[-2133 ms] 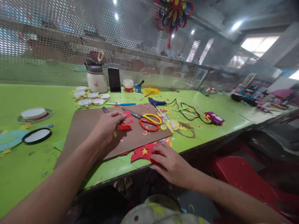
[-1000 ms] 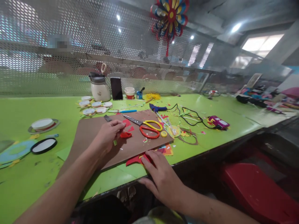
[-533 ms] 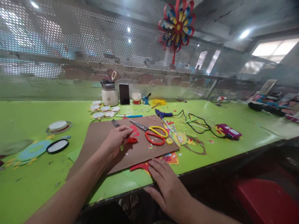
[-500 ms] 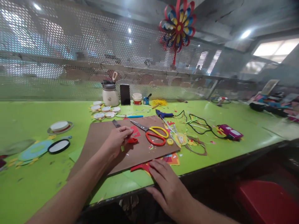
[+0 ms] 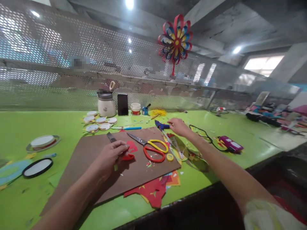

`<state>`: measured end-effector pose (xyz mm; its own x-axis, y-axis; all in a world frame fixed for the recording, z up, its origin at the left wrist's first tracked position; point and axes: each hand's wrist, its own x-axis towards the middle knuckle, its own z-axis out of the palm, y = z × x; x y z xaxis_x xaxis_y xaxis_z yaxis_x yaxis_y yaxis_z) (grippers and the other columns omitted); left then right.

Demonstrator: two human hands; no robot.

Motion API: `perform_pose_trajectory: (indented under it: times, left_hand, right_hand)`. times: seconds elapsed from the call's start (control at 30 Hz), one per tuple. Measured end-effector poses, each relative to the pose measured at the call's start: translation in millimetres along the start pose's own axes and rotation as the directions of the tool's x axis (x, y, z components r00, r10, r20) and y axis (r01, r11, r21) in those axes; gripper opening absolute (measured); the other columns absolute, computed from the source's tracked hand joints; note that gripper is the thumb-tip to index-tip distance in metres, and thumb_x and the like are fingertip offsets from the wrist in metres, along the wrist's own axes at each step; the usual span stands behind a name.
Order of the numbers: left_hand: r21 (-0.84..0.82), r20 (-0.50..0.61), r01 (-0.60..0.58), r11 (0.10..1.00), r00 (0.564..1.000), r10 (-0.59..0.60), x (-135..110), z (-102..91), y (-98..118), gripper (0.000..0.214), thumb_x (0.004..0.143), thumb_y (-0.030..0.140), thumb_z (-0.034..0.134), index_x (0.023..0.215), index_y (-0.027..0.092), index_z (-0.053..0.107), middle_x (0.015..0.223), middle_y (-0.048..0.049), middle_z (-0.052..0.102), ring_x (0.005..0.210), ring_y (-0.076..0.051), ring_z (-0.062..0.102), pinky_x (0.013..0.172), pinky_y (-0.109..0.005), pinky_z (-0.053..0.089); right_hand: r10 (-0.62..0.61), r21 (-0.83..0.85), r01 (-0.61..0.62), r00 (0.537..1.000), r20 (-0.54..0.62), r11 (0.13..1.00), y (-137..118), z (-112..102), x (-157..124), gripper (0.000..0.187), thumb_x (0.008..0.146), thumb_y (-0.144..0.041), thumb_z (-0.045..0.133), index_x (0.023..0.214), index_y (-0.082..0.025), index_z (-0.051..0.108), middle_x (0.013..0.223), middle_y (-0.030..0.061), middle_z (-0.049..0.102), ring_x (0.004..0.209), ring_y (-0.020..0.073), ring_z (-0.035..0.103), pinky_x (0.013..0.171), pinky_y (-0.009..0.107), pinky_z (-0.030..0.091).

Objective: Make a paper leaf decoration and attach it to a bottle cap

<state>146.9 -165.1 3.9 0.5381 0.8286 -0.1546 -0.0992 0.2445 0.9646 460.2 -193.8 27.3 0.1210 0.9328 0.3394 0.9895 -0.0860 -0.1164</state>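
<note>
Two contacts: apparently pinching red paper (image 5: 129, 157) with the left hand (image 5: 114, 154) over the board (image 5: 88, 148); touching the glue gun (image 5: 163, 126) beyond its far right corner with the right hand (image 5: 179, 126), cannot tell if gripped. Best held by the handle, nozzle clear. No longer covering, right-handed, the red sheet (image 5: 158, 200) at the bench's (image 5: 107, 212) near edge.

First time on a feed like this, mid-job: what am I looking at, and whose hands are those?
No machine here: these are one person's bare hands, seen by a camera worn on their head, looking forward and down. The right hand is at the handle end of a blue glue gun; whether it grips it is hard to tell. The left hand is over a brown board, near red scraps, and a dark strip shows beyond it; what it holds is unclear. Large scissors lie on the board, on a green table.
</note>
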Motion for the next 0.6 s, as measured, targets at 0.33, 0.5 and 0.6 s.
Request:
perform_pose_trajectory:
  times: [0.33, 0.5, 0.6]
  left_hand:
    - [0.076, -0.077, -0.004, 0.997, 0.997, 0.01, -0.5, -2.3, 1.5, 0.022, 0.072, 0.03, 0.069, 0.071, 0.016, 0.052, 0.048, 0.0066, 0.047, 0.036, -0.009, 0.045, 0.038, -0.023, 0.044]
    - [0.05, -0.105, 0.018, 0.999, 0.994, -0.013, -0.1, 0.6, 3.6, 0.02, 0.071, 0.027, 0.069, 0.069, 0.016, 0.052, 0.049, 0.0057, 0.048, 0.039, -0.008, 0.043, 0.039, -0.022, 0.045]
    - [0.036, -0.113, 0.019, 0.999, 0.993, -0.015, 0.4, 0.7, 4.3, 0.02, 0.071, 0.026, 0.069, 0.068, 0.016, 0.052, 0.048, 0.0058, 0.047, 0.038, -0.007, 0.039, 0.04, -0.024, 0.046]
  right_hand:
    - [0.051, -0.06, -0.032, 0.938, 0.343, 0.998, 49.1, 73.7, 64.7, 0.031, 0.092, -0.031, 0.057, 0.119, -0.017, 0.056, 0.12, 0.0088, 0.058, 0.101, 0.0223, 0.061, 0.084, 0.043, 0.052]
    - [0.089, 0.069, -0.113, 0.953, 0.289, 0.991, 59.9, 66.2, 70.7, 0.029, 0.092, -0.031, 0.057, 0.117, -0.017, 0.057, 0.119, 0.0084, 0.059, 0.099, 0.0215, 0.061, 0.083, 0.042, 0.053]
    - [0.137, 0.206, -0.177, 0.971, 0.197, 0.962, 66.9, 46.0, 71.6, 0.028, 0.092, -0.034, 0.057, 0.113, -0.015, 0.06, 0.111, 0.0066, 0.063, 0.094, 0.0211, 0.063, 0.079, 0.038, 0.054]
